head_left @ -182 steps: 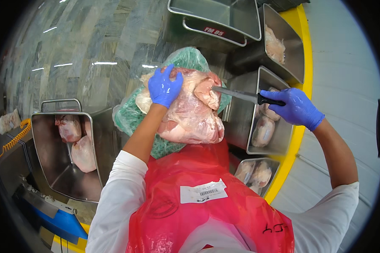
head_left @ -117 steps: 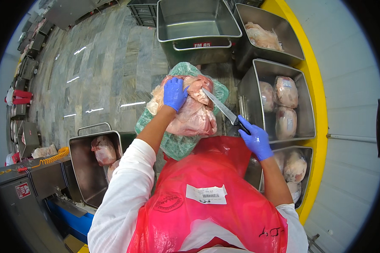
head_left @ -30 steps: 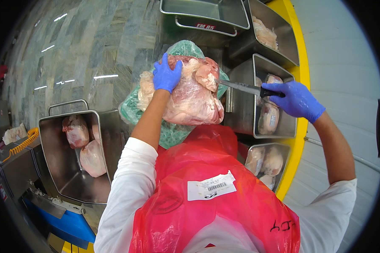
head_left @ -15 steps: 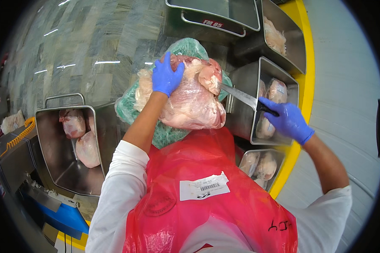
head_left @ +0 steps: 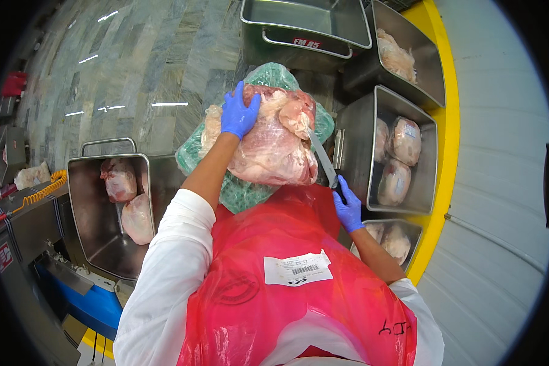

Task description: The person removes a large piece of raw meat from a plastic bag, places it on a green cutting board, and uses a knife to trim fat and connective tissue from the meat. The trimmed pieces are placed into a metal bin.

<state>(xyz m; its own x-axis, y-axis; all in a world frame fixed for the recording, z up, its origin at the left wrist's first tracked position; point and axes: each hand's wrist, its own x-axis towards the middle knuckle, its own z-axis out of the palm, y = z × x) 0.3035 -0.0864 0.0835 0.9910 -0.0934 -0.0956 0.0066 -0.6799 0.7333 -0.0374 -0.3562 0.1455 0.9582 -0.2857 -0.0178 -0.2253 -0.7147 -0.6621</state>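
Observation:
A large piece of raw pink meat (head_left: pixel 265 152) with pale fat, seemingly in clear film, lies in front of me on green bundles in clear plastic (head_left: pixel 244 194). My left hand (head_left: pixel 240 114), in a blue glove, rests with spread fingers on its far left part. In my right hand (head_left: pixel 348 207), also blue-gloved, is the dark handle of a knife (head_left: pixel 321 154). The blade points away from me along the meat's right side. Its tip is at the flap of meat (head_left: pixel 297 116) there; whether it has gone in, I cannot tell.
Steel bins with wrapped meat pieces stand at the left (head_left: pixel 149 207) and right (head_left: pixel 434 183). Farther off is another steel bin (head_left: pixel 299 46). A yellow edge (head_left: pixel 450 122) runs along the right wall. Orange coiled hose (head_left: pixel 46 188) hangs near machinery at left.
My right hand has come left and nearer my body, bringing the knife handle along. The blade now points more steeply away from me. My left hand stays on the meat.

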